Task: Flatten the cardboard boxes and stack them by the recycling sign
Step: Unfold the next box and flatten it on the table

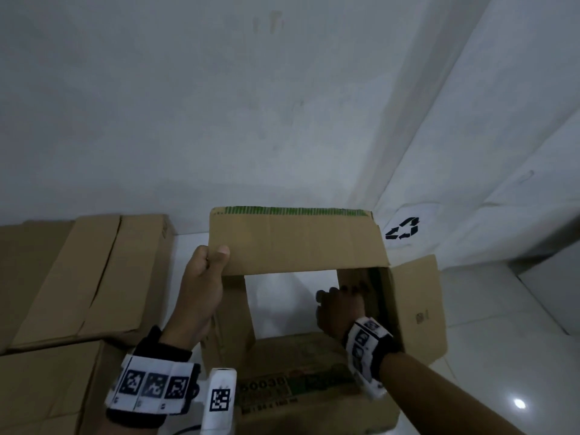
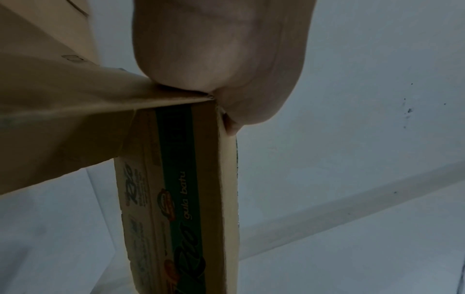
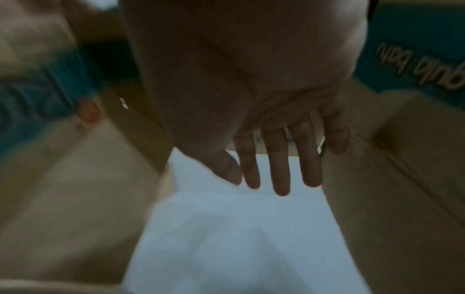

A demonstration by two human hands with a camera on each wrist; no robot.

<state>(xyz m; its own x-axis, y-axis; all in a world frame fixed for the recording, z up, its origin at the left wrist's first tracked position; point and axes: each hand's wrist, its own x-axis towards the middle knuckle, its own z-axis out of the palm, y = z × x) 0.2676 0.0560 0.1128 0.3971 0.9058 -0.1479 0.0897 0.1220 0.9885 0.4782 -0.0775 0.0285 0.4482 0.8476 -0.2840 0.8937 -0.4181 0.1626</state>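
Observation:
I hold a brown cardboard box (image 1: 298, 243) with green print, open at top and bottom so the white floor shows through it. My left hand (image 1: 213, 255) pinches the left corner of its far flap, thumb on top. In the left wrist view that hand (image 2: 216, 95) clamps the corner of the box (image 2: 176, 179). My right hand (image 1: 339, 304) is inside the box by its right wall. The right wrist view shows this hand (image 3: 276, 169) with straight fingers pointing down and the little finger against the box wall (image 3: 390, 199). The recycling sign (image 1: 403, 229) is on the wall just behind and right of the box.
More brown cardboard boxes lie at the left: one further back (image 1: 81, 277) and one close by (image 1: 47, 387). White floor tiles (image 1: 502, 309) stretch to the right. A grey wall (image 1: 251, 120) rises right behind everything.

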